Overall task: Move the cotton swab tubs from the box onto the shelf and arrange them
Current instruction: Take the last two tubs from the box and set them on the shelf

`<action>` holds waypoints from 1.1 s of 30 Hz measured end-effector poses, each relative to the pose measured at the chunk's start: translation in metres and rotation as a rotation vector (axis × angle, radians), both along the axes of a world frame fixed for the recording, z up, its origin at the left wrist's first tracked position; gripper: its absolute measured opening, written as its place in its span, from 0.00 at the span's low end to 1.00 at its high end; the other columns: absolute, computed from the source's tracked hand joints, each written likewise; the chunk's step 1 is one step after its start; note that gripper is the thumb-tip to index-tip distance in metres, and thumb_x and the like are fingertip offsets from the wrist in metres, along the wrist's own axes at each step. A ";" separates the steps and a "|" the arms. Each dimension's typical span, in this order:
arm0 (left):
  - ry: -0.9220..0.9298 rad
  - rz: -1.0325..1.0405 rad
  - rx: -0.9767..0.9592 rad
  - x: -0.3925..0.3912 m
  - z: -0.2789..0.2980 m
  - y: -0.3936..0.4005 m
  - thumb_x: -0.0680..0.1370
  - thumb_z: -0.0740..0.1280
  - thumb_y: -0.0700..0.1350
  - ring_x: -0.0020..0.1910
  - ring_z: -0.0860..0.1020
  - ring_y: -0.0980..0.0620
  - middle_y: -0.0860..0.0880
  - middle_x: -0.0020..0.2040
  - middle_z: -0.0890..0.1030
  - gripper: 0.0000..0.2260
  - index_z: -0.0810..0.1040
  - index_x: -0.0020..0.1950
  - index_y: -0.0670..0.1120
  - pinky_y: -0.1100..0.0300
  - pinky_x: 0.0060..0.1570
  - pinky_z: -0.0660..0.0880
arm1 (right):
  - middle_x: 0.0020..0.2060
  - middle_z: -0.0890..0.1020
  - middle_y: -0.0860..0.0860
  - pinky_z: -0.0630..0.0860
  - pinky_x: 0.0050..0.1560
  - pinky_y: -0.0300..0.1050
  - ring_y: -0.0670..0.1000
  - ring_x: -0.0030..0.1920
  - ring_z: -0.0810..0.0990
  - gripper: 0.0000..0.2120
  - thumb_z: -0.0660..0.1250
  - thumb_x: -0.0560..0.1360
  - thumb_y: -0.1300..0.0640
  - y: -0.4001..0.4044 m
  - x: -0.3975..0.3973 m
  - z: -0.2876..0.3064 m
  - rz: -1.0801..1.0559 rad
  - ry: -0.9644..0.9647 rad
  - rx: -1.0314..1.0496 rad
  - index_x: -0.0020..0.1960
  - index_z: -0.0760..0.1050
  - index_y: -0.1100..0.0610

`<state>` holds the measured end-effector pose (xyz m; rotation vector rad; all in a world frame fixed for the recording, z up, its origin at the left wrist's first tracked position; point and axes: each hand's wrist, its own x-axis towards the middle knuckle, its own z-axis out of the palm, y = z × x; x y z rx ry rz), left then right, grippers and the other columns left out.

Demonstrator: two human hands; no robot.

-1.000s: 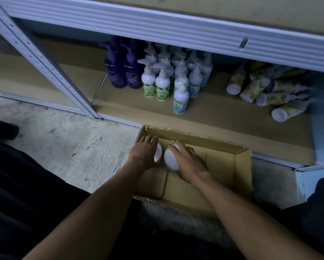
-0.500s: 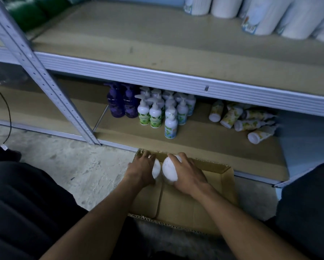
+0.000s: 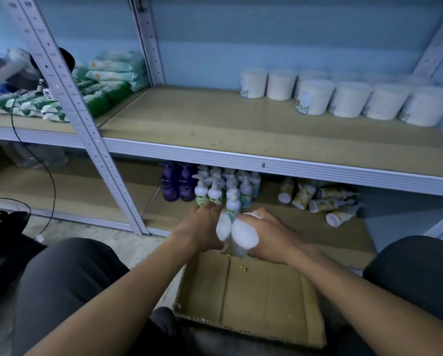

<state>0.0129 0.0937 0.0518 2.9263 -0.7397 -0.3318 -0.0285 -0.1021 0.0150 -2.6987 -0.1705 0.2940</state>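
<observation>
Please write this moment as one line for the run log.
left hand: holds tub | right hand: holds tub | place: above box | shelf: tub rows at right

- I see two bare forearms with no sleeves on them.
- The left hand [image 3: 202, 228] and right hand [image 3: 269, 237] wear no gloves.
- No watch or band shows on either wrist.
- Dark grey trousers [image 3: 61, 283] cover the left knee; the cloth looks smooth and plain.
- The right knee [image 3: 415, 273] is in the same dark cloth.
</observation>
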 end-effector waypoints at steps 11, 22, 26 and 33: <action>-0.195 -0.052 -0.098 0.000 0.124 -0.003 0.65 0.74 0.57 0.64 0.74 0.43 0.47 0.65 0.75 0.36 0.70 0.70 0.46 0.49 0.61 0.74 | 0.55 0.74 0.48 0.75 0.50 0.49 0.50 0.59 0.70 0.27 0.72 0.64 0.45 -0.015 -0.011 0.148 0.035 -0.169 -0.096 0.62 0.71 0.39; -0.322 -0.052 -0.117 0.019 0.206 -0.033 0.65 0.75 0.59 0.63 0.75 0.44 0.44 0.67 0.76 0.36 0.73 0.69 0.45 0.50 0.62 0.74 | 0.69 0.71 0.52 0.73 0.60 0.49 0.52 0.69 0.69 0.38 0.76 0.66 0.45 -0.040 0.001 0.225 -0.075 -0.311 -0.142 0.74 0.67 0.38; -0.320 -0.062 -0.097 0.035 0.224 -0.053 0.67 0.75 0.58 0.63 0.76 0.44 0.45 0.66 0.76 0.35 0.73 0.70 0.45 0.49 0.60 0.75 | 0.71 0.69 0.53 0.71 0.58 0.45 0.52 0.71 0.68 0.39 0.76 0.68 0.46 -0.050 0.010 0.240 -0.133 -0.335 -0.152 0.75 0.66 0.41; -0.228 -0.064 -0.030 0.068 0.232 -0.080 0.66 0.74 0.61 0.57 0.78 0.46 0.48 0.61 0.78 0.32 0.74 0.66 0.48 0.48 0.55 0.78 | 0.74 0.66 0.52 0.70 0.57 0.46 0.52 0.71 0.69 0.39 0.76 0.69 0.45 -0.060 0.031 0.246 -0.241 -0.280 -0.163 0.77 0.65 0.43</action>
